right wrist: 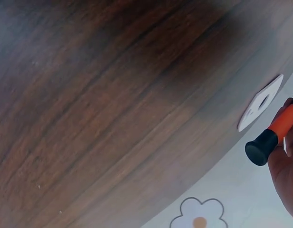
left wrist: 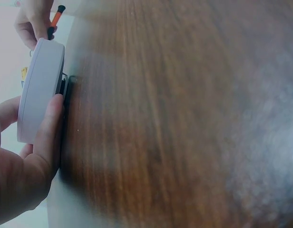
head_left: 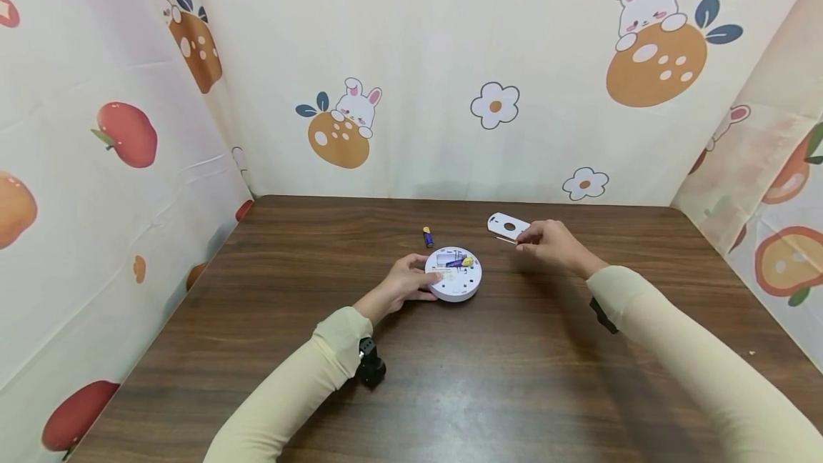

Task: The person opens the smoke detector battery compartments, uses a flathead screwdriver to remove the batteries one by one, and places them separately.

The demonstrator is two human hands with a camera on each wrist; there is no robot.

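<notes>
My left hand [head_left: 406, 281] grips a round white battery device [head_left: 458, 290] at its left edge, thumb on the upper face, fingers along the side. In that face is a battery compartment, where a blue-and-yellow battery [head_left: 459, 262] lies askew. The left wrist view shows the device's thick white side [left wrist: 42, 90] close to the wooden surface. To the right, my right hand [head_left: 554, 244] holds a screwdriver [right wrist: 282, 124] with an orange and black handle. Its thin shaft [head_left: 505, 239] points left beside a flat white plate [head_left: 504, 223] with a round hole.
A second blue-and-yellow battery [head_left: 428, 237] lies on the brown wooden table [head_left: 321, 249], just behind the round device. Printed curtains [head_left: 424, 141] stand along the back and both sides of the table.
</notes>
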